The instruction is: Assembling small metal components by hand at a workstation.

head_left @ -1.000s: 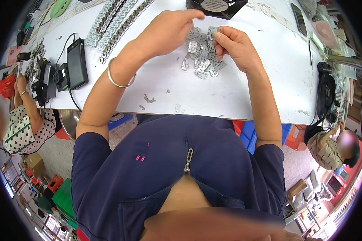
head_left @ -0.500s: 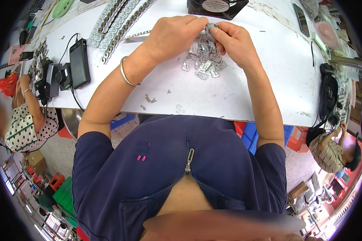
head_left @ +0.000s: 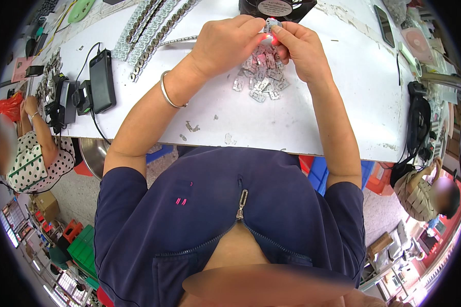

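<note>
On the worktable [head_left: 312, 123], a pile of small metal parts [head_left: 260, 77] lies just before the two hands, left hand [head_left: 225, 43] and right hand [head_left: 299, 48] meeting above it. A fan [head_left: 276, 7] sits behind them; part strips [head_left: 148, 30] lie to the left, a phone-like device [head_left: 102, 79] further left.

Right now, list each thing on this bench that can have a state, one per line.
left hand: pinching the small metal part.
right hand: pinching the same part.
pile of metal parts: loose on the white table.
phone: lying flat, screen dark.
fan: whether it spins, cannot tell.
bangle: on left wrist.
</note>
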Motion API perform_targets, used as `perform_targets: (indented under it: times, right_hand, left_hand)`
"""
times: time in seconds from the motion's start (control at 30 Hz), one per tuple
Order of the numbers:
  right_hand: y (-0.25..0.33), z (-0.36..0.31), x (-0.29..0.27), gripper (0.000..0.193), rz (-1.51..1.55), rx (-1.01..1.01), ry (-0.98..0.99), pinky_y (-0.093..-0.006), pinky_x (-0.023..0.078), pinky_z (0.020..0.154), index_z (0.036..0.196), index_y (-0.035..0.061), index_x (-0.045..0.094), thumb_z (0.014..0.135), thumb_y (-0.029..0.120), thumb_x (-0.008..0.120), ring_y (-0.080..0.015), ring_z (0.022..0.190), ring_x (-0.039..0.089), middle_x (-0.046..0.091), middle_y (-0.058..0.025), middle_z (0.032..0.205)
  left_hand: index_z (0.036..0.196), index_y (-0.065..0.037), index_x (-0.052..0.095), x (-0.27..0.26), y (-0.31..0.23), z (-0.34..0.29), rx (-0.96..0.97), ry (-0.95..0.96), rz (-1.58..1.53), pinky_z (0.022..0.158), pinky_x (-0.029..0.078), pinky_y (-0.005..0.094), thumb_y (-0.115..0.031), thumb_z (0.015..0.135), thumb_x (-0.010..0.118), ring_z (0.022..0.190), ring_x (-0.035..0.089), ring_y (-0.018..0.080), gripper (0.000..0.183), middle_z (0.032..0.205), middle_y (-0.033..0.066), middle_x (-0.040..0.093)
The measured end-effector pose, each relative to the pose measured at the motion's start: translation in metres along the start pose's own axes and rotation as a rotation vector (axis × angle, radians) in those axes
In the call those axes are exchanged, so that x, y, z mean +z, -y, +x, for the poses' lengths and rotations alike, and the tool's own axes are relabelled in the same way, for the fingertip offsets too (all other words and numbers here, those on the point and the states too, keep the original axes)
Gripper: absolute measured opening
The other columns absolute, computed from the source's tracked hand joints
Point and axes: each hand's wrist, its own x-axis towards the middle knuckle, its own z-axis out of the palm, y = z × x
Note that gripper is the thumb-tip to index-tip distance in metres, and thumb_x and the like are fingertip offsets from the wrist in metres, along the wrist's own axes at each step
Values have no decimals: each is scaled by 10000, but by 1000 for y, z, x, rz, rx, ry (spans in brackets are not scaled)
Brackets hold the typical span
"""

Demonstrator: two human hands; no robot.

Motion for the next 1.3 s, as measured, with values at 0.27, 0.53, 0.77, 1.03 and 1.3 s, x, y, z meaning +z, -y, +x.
perform_targets:
  times: [0.27,0.53,0.77,1.03,1.3]
  right_hand:
    - [-20,-30,-12,223,-94,61,4,-225,393,479,791,0,653,895,189,598,-54,531,484,572,1,640]
    - [-5,-39,-12,182,-461,-340,-87,-266,434,617,978,-2,683,893,139,604,-131,676,550,631,-74,771]
    - [-7,-45,-3,169,-660,-297,129,-305,393,567,861,-43,630,909,90,537,-160,610,492,546,-75,679]
    - [5,-29,4,158,-443,-283,297,-243,362,587,834,-32,590,931,73,523,-84,660,450,517,-6,734]
    - [10,-35,9,194,-561,-302,270,-233,369,582,808,-25,583,942,111,551,-74,651,459,528,-11,727]
  left_hand:
    - [921,-70,663,-9,-25,-4,-62,237,-52,569,532,283,-146,770,723,678,662,222,179,904,67,687]
    - [1067,-86,614,-21,-14,2,-72,471,-110,646,527,349,-188,778,707,763,648,297,321,900,108,665]
    - [951,-28,552,-28,-29,10,-277,608,-523,661,488,464,-141,697,654,741,618,405,296,728,202,626]
    - [891,1,563,-45,-20,14,-430,706,-520,625,489,432,-147,647,727,712,632,353,328,737,184,646]
    - [861,4,618,-19,-13,11,-381,693,-572,635,495,419,-147,634,745,723,637,344,300,763,178,656]
